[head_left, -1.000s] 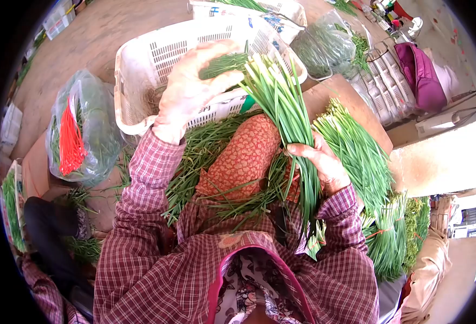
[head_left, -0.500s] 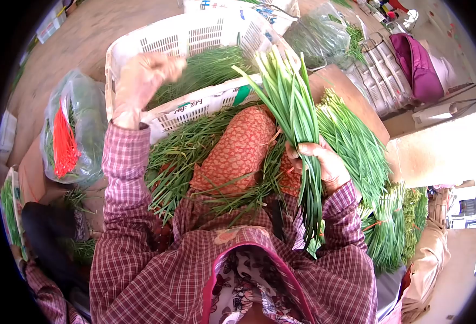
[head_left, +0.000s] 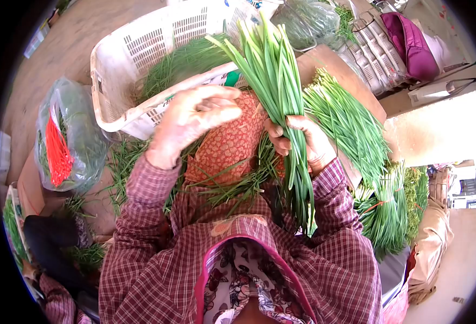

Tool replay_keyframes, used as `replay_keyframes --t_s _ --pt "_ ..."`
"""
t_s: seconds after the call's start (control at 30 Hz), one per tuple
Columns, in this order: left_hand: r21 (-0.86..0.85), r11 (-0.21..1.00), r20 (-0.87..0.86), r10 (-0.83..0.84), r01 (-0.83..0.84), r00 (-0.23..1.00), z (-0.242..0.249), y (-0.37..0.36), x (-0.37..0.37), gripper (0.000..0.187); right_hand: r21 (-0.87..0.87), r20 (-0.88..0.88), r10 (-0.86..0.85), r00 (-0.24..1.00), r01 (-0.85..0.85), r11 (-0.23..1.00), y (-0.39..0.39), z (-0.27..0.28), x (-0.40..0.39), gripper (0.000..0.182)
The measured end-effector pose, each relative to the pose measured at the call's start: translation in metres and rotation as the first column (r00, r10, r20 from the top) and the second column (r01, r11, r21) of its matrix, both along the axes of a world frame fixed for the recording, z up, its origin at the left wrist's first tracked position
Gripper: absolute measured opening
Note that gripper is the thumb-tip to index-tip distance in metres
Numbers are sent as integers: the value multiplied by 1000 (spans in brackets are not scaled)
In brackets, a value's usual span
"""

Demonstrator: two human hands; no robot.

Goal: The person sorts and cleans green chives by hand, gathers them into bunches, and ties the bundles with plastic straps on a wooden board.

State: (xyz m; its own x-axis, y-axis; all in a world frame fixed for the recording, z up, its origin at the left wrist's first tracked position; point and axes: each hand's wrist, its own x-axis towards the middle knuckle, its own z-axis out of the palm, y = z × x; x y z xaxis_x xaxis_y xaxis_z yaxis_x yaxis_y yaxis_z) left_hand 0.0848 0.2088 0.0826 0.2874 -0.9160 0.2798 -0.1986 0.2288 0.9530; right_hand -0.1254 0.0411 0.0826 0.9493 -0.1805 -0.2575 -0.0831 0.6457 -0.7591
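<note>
My right hand point(head_left: 307, 141) is wrapped around the middle of a bunch of garlic chives point(head_left: 278, 81). Their pale stem ends point up and away from me, and the dark leaf tips hang toward my lap. A few stems splay out to the left of the bunch. My left hand point(head_left: 192, 120) hovers left of the bunch, over the orange patterned cloth point(head_left: 232, 137) on my leg. Its fingers are bent, with a gap between thumb and fingers, and nothing shows in them. Loose chives point(head_left: 238, 191) lie scattered across my lap.
A white plastic crate point(head_left: 100, 81) with chives inside stands ahead. On the right are a chive pile point(head_left: 351, 129) on cardboard and a tied bundle point(head_left: 384, 210). Red ties point(head_left: 58, 154) hang on a clear bag point(head_left: 84, 129) at left. Another person's dark-clothed leg point(head_left: 46, 243) is at lower left.
My left hand has come back from over the crate, moving toward me and right, nearer the bunch. My right hand still grips the chives. The view has shifted slightly.
</note>
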Motion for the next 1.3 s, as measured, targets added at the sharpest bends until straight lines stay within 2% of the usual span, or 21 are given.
replay_keyframes --t_s 0.03,0.1,0.13,0.2,0.3,0.37,0.43,0.5,0.57,0.6,0.63,0.7,0.77,0.87,0.9,0.97,1.0,1.1,1.23,1.27,1.3 --pt "26 998 -47 -60 62 997 4 -5 -10 43 109 30 8 1000 -11 994 0 -2 2 27" --pt "-192 977 -550 -188 96 814 -7 -16 -30 36 126 10 21 1000 -23 992 2 -2 4 30" --pt "-192 977 -549 -187 95 814 -8 -17 -29 36 40 -24 -16 1000 17 999 8 1 6 37" --pt "27 999 -160 40 -36 986 -8 -22 -29 24 -45 -63 -52 997 49 998 11 4 6 43" --pt "22 989 42 142 -143 989 -4 -15 -27 14 -93 -107 -68 992 58 994 9 3 3 43" --pt "-64 983 33 174 -172 984 -2 -6 -22 11 -130 -122 -82 989 66 989 6 2 2 44" --pt "-45 965 83 260 -257 962 4 7 -9 11 3 -41 -108 993 108 994 0 -1 0 34" --pt "-80 949 -62 299 -304 952 -3 20 10 5 -13 -36 -101 994 101 995 -6 -4 -4 35" --pt "116 953 -104 293 -281 950 -23 35 35 7 -114 -46 -90 995 84 990 -6 -1 -6 35" --pt "160 943 416 205 -293 886 -21 43 35 18 -205 -93 -124 988 103 973 -4 3 -5 35" --pt "422 854 715 -106 -305 691 -11 43 35 26 -206 -87 -122 989 101 973 -3 5 -3 35" --pt "51 981 690 101 -187 717 -26 42 28 47 -306 -145 -169 975 118 945 1 5 2 34" --pt "-47 988 64 152 -149 986 -10 34 12 41 -286 -178 -139 974 84 954 7 11 5 37" --pt "-154 939 239 337 -308 910 16 11 -9 20 -541 -47 -262 964 196 818 26 20 19 39" --pt "-236 917 289 382 -321 878 13 0 -12 22 -539 -45 -258 965 194 820 28 22 20 39" --pt "-151 919 252 392 -364 884 10 -17 -18 30 -523 -119 -166 979 80 848 31 26 19 46" --pt "-41 926 179 377 -376 909 12 -21 -20 27 -567 -117 -170 978 75 821 32 25 21 45" --pt "-48 923 14 384 -383 923 8 -29 -21 22 -724 -77 -166 983 59 687 34 23 23 44" --pt "-201 912 -180 325 -358 929 -11 -28 -10 20 -855 -77 -222 972 50 517 26 10 19 48" --pt "-266 907 -102 310 -326 945 -15 -24 -1 20 -933 23 -278 960 121 339 26 7 18 50" --pt "-248 865 76 466 -436 881 -12 -16 3 20 -972 130 -315 940 184 146 26 5 15 51"
